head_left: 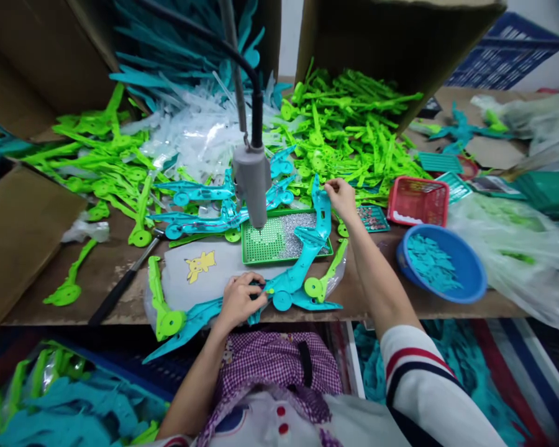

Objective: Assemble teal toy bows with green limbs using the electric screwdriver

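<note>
A long turquoise plastic part [302, 261], jointed and with round discs, stretches across the table's front edge and over the green tray's right side. My left hand [243, 299] grips its lower middle with curled fingers. At its upper end is my right hand [341, 197], thumb and fingertips pinched together; whatever sits between them is hidden or too small to name. Small metal pieces fill the right part of the green tray [265, 245]. Above the tray hangs a grey tool head [251, 180] on a cable. Lime-green parts [326, 273] lie on either side.
Lime-green parts [349, 124] and clear plastic pieces [200, 118] are heaped at the back, by cardboard boxes [354, 37]. A hammer [125, 279] lies left. On the right stand a red basket [419, 202] and a blue bowl [477, 273] of turquoise pieces.
</note>
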`<state>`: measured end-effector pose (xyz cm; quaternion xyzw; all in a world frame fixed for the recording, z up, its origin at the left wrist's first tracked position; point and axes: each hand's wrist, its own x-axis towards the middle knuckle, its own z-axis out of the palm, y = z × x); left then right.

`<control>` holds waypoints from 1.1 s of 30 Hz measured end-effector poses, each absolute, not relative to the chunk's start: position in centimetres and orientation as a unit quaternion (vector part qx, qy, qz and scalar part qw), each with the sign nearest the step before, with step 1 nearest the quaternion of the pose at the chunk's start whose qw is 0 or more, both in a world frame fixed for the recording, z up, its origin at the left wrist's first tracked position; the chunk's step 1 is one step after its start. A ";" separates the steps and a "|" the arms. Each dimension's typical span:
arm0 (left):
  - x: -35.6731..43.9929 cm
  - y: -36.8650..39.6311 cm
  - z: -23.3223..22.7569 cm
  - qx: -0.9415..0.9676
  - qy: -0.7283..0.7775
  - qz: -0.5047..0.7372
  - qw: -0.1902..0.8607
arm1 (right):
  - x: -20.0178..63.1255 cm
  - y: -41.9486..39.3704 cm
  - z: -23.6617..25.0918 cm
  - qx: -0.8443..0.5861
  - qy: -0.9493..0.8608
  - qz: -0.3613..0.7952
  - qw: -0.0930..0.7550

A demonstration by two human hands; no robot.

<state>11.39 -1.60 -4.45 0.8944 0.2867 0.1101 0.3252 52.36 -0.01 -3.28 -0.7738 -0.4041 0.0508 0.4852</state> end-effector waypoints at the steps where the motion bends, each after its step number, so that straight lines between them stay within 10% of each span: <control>1: 11.4 -1.6 -4.4 0.894 0.287 0.108 0.328 | 52.4 0.0 -3.7 -0.774 -0.401 0.050 0.487; 33: 11.5 -1.8 -4.4 0.888 0.304 0.114 0.326 | 51.3 1.5 -1.8 -0.826 -0.517 0.048 0.220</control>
